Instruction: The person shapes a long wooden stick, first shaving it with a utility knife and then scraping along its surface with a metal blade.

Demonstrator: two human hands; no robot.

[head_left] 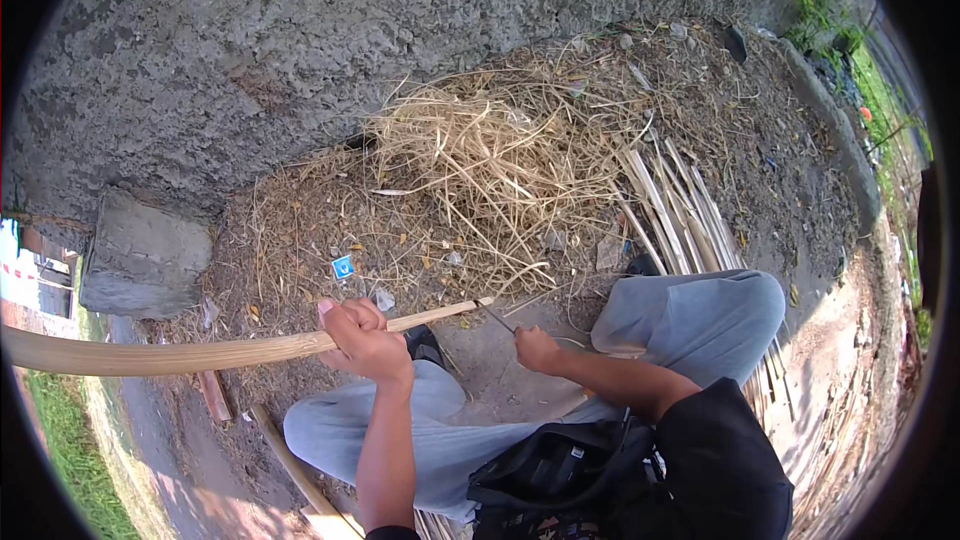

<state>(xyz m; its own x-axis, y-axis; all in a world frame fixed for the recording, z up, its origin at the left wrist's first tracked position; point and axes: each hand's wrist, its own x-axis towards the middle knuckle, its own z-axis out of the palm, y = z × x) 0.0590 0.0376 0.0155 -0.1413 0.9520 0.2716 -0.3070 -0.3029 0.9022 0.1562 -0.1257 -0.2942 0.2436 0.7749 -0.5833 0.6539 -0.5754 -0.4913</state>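
Note:
My left hand (368,342) is closed around a long pale bamboo strip (180,358), which runs from the left rim of the view to a thin tip in front of me. In my right hand (536,349) is a knife (494,316) with a thin dark blade; the fist hides its handle. The blade's far end meets the strip near its tip. Beyond both hands lies a heap of curled bamboo shavings (490,155). Several split bamboo strips (690,210) lie side by side on the ground past my right knee.
A rough grey wall (300,40) closes off the far side. At its foot on the left sits a concrete block (150,255). A small blue packet (343,267) lies on the littered soil. Another bamboo length (295,465) rests beside my left knee.

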